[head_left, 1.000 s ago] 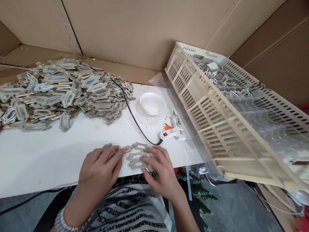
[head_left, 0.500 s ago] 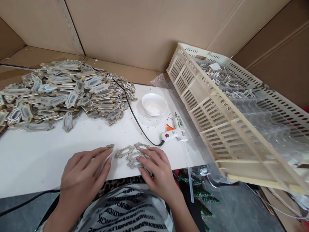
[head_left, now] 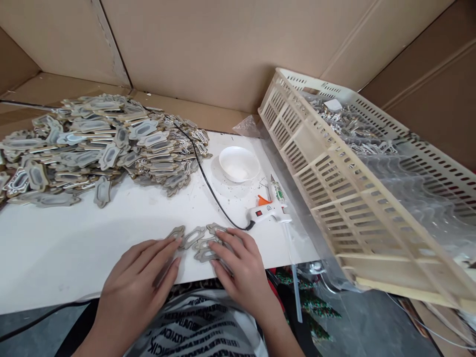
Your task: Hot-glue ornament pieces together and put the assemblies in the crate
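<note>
Several small grey metal frames with ornate edges and long open centres lie near the table's front edge. My left hand (head_left: 143, 280) is curled over one frame (head_left: 177, 233), whose far end pokes out past the fingertips; the palm hides the rest. Touching its tip is a slanted frame (head_left: 193, 238). My right hand (head_left: 241, 263) rests on more frames (head_left: 206, 254), fingers spread over their right ends. Some of those pieces overlap, and the hand partly covers them.
A large heap of similar frames (head_left: 92, 144) fills the back left. To the right are a white bowl (head_left: 239, 164), a white glue gun (head_left: 264, 212) with a black cord (head_left: 208, 183) and a clear glue stick (head_left: 297, 292), and a tall cream plastic crate (head_left: 334, 193) holding bagged metal parts.
My left hand has shifted right with its frame, which now meets the slanted one. That slanted frame has turned steeper. My right hand stays on its pieces. The view has tilted slightly.
</note>
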The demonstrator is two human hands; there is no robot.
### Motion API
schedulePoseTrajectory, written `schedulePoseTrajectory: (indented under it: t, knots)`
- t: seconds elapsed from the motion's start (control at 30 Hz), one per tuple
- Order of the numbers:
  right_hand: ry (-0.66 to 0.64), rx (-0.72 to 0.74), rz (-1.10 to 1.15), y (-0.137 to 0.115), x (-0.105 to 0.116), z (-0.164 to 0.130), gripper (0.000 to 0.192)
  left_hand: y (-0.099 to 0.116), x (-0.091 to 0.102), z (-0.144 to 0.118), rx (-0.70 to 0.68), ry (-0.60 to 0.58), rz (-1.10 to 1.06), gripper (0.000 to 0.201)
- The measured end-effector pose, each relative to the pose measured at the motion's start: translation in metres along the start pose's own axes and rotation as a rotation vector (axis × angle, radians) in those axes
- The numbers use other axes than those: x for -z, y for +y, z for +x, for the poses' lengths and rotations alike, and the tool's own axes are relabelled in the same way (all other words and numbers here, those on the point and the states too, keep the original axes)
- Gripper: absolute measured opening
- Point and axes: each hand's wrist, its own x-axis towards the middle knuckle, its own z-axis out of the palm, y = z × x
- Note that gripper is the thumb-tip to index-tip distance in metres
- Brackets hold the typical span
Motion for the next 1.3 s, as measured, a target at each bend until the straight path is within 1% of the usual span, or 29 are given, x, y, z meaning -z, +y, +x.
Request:
schedulePoseTrajectory:
  t: [0.2,0.47,0.67,0.93,1.13,1.2,1.3]
  knots:
    - [0.042,-0.029,-0.017,-0.003,-0.004,0.000,0.026,0.002,-0.001,0.002,-0.032,-0.026,-0.033,0.029]
    - [0.124,-0.086,-0.062,-0.008,-0.009,0.000,0.021,0.002,-0.003,0.002,-0.021,-0.028,-0.030,0.029]
    - [0.203,-0.159,-0.139,-0.013,-0.020,0.002,0.019,0.002,-0.006,0.003,-0.002,-0.017,0.001,0.030]
    - [0.240,-0.249,-0.161,-0.012,-0.025,0.004,0.013,-0.001,-0.005,0.002,-0.010,-0.009,-0.008,0.029]
    - [0.274,-0.291,-0.219,-0.011,-0.028,0.009,0.011,-0.004,-0.006,0.000,-0.008,-0.018,-0.016,0.029]
    - [0.270,-0.292,-0.220,-0.012,-0.029,0.013,0.012,-0.006,-0.007,-0.001,-0.022,-0.011,-0.015,0.028]
    - [0.237,-0.247,-0.180,-0.016,-0.029,0.016,0.015,-0.008,-0.010,-0.005,-0.037,-0.004,0.006,0.029]
